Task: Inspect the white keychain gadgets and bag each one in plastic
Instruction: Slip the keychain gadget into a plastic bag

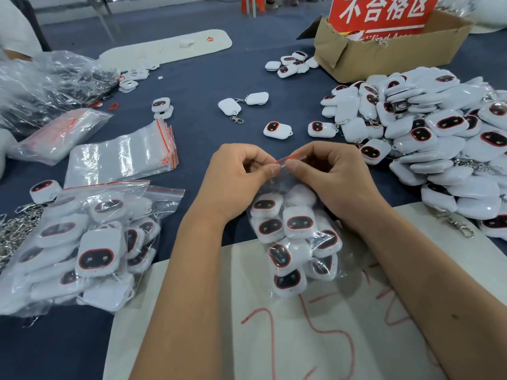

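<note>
Blue cloth [197,138] covers the work table. At centre, a clear plastic bag [299,239] packed with white keychain gadgets lies partly on a white sheet [219,311] marked with red scrawl. Left hand [236,179] and right hand [332,174] both pinch the bag's red zip strip [290,157] between thumb and curled fingers, thumbs nearly touching. Just left: a second filled bag [82,250], with a stack of flat unused bags [120,157] beyond it. Right: a large loose pile of gadgets [439,138]. Far right, behind the pile: a cardboard box [384,56] with a red sign [384,12]. A few stray gadgets [277,130] lie between.
</note>
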Action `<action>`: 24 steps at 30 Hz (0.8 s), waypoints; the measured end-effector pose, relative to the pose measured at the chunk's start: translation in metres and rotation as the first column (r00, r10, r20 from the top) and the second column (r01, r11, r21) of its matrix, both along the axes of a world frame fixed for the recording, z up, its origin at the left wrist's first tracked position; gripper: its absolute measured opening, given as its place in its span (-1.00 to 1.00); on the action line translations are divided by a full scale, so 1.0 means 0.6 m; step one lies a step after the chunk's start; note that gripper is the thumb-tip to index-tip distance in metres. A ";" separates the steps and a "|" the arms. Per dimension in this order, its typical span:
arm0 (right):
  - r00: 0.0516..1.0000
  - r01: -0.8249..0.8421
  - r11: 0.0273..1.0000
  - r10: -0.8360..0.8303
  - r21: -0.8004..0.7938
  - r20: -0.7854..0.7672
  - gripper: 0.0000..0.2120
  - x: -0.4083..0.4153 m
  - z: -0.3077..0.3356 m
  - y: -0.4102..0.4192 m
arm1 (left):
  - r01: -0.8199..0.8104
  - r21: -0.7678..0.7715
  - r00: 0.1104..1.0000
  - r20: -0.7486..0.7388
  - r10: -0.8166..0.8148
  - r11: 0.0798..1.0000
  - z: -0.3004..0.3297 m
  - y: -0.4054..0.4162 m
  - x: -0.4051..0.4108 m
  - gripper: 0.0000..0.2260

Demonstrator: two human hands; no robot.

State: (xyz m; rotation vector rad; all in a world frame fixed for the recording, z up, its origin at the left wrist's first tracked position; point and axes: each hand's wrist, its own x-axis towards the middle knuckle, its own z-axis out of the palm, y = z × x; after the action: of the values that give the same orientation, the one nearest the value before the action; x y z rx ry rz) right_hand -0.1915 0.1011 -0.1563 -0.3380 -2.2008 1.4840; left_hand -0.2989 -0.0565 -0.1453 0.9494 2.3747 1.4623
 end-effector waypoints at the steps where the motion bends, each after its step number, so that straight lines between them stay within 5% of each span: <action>1: 1.000 -0.005 1.000 0.005 0.016 0.010 -0.93 0.000 0.001 0.000 | 0.017 0.004 1.000 0.017 -0.017 1.000 -0.001 -0.001 0.000 -0.95; 24: 0.992 0.126 0.986 -0.127 -0.113 0.002 -0.85 -0.002 -0.004 0.001 | -0.070 0.066 0.998 0.014 0.069 0.995 -0.015 -0.010 -0.010 -0.91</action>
State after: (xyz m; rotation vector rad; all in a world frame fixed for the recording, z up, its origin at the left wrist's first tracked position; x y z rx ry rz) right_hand -0.1930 0.1019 -0.1584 -0.5014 -2.0551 1.5411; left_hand -0.3049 -0.0627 -0.1544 0.8786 2.3868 1.5759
